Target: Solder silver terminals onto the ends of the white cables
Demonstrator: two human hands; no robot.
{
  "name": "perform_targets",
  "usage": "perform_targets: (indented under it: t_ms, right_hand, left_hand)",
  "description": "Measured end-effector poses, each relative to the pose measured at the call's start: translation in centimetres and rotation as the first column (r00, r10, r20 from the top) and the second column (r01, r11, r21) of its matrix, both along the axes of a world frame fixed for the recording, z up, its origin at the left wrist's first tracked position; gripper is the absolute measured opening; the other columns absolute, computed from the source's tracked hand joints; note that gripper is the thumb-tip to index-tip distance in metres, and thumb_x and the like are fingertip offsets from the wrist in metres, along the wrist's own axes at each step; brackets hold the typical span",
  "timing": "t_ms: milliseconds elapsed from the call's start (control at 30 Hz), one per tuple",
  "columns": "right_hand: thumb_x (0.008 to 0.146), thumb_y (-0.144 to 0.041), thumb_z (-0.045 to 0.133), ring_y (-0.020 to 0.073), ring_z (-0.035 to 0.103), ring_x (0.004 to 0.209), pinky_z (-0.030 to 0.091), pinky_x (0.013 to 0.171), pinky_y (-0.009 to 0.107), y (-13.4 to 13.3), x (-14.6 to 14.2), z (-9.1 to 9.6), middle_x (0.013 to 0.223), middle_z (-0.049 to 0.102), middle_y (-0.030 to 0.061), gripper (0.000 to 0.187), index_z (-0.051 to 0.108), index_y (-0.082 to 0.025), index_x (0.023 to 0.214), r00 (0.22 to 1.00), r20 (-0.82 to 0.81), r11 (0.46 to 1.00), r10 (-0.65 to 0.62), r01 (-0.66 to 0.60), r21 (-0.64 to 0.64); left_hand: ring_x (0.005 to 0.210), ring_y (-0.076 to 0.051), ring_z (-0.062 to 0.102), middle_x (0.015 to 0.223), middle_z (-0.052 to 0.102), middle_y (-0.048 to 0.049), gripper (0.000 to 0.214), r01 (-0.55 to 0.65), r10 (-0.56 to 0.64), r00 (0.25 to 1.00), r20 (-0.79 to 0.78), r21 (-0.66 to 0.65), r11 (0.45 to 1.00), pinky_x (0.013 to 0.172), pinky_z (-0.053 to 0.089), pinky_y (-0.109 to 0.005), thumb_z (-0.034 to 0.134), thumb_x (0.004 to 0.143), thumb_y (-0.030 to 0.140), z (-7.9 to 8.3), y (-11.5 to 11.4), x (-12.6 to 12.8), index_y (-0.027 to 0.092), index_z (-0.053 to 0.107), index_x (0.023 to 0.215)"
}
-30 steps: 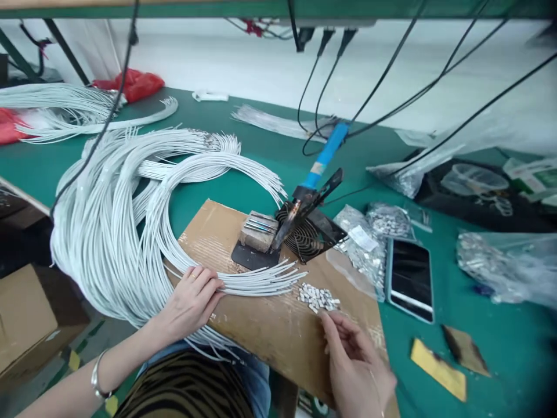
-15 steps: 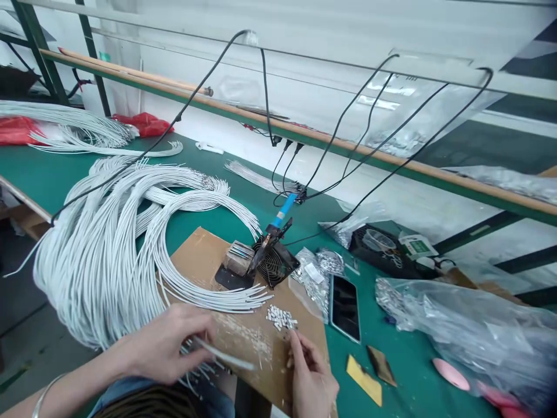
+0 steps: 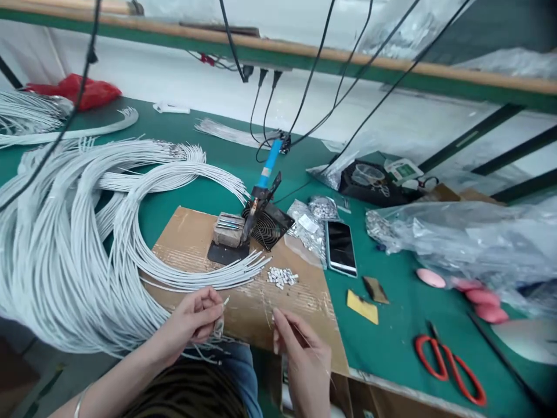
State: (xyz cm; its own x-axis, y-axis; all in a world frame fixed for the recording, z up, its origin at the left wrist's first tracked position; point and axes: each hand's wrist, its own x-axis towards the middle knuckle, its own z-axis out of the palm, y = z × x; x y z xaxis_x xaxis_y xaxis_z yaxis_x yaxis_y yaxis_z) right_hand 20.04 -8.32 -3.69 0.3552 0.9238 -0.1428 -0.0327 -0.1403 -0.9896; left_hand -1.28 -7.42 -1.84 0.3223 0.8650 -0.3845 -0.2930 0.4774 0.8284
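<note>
My left hand (image 3: 198, 319) is closed in a pinch on a white wire, whose thin tip (image 3: 226, 301) sticks out past the fingertips. My right hand (image 3: 302, 351) is also pinched shut, a short way to the right; a fine, hair-thin strand shows by its fingers, but what they hold is too small to make out. Small white pieces (image 3: 282, 277) lie in a pile on the cardboard (image 3: 313, 316) just beyond the right hand. A big bundle of white wires (image 3: 130, 255) curves in from the left, its ends resting on the cardboard.
A soldering iron (image 3: 270, 164) with a blue handle leans in its stand, beside a small black fan (image 3: 270, 226). To the right are a phone (image 3: 340, 247), a yellow sponge (image 3: 362, 306), red-handled scissors (image 3: 450, 366) and plastic bags (image 3: 470, 232). Black cords hang from above.
The view has tilted down and shifted right, bringing the scissors in. The left hand's wire now shows only a short tip instead of a long end. My right hand has drawn back from the white pieces.
</note>
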Motion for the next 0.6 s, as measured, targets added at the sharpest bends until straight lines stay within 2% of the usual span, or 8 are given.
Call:
perform_targets:
  t_ms: [133,200,300,433,600]
  right_hand:
    - [0.079,-0.044,0.086,0.0101,0.05,0.047,0.042,0.047,0.024,-0.6,-3.0,1.9,0.063,0.064,-0.0002,0.024,0.085,-0.02,0.081,0.992,-0.053,0.993,0.116,-0.116,-0.001]
    - [0.082,-0.041,0.084,0.0094,0.049,0.048,0.041,0.047,0.023,-0.4,-3.9,2.7,0.065,0.064,-0.0005,0.018,0.087,-0.023,0.084,0.98,-0.062,0.982,0.19,-0.19,0.007]
    - [0.088,-0.034,0.08,0.0097,0.05,0.052,0.04,0.047,0.022,0.2,-4.3,3.5,0.071,0.066,0.0006,0.012,0.088,-0.027,0.092,0.95,-0.057,0.952,0.306,-0.305,0.031]
    - [0.092,-0.03,0.077,0.0102,0.052,0.054,0.041,0.046,0.021,1.1,-4.1,3.9,0.075,0.069,0.0016,0.014,0.088,-0.03,0.1,0.91,-0.037,0.909,0.414,-0.411,0.07]
    - [0.09,-0.023,0.077,0.0089,0.051,0.049,0.043,0.047,0.02,2.0,-4.2,4.4,0.066,0.065,-0.0005,0.015,0.089,-0.03,0.095,0.902,-0.098,0.904,0.419,-0.405,0.139]
  left_hand:
    - [0.043,-0.002,0.023,0.064,0.054,0.0079,0.04,0.017,-0.014,0.999,0.043,-0.057,0.998,0.043,0.013,-0.02,0.082,0.086,0.049,1.6,0.3,-0.3,0.019,0.056,0.084]
    - [0.044,-0.002,0.022,0.063,0.051,0.0086,0.038,0.018,-0.014,0.998,0.058,-0.076,0.997,0.043,0.012,-0.02,0.083,0.086,0.047,2.2,0.6,-0.3,0.018,0.058,0.083]
    - [0.046,-0.002,0.022,0.063,0.046,0.0086,0.039,0.024,-0.017,0.997,0.076,-0.096,0.995,0.043,0.012,-0.019,0.083,0.085,0.048,2.7,1.0,-0.3,0.017,0.06,0.081]
    - [0.047,-0.003,0.022,0.064,0.048,0.0063,0.039,0.036,-0.025,0.996,0.089,-0.12,0.992,0.042,0.011,-0.02,0.084,0.084,0.049,2.8,1.3,-0.4,0.017,0.062,0.079]
    - [0.049,-0.005,0.021,0.063,0.045,0.0064,0.04,0.046,-0.037,0.997,0.062,-0.15,0.988,0.044,0.011,-0.022,0.084,0.083,0.051,2.6,1.3,-0.5,0.017,0.062,0.078]
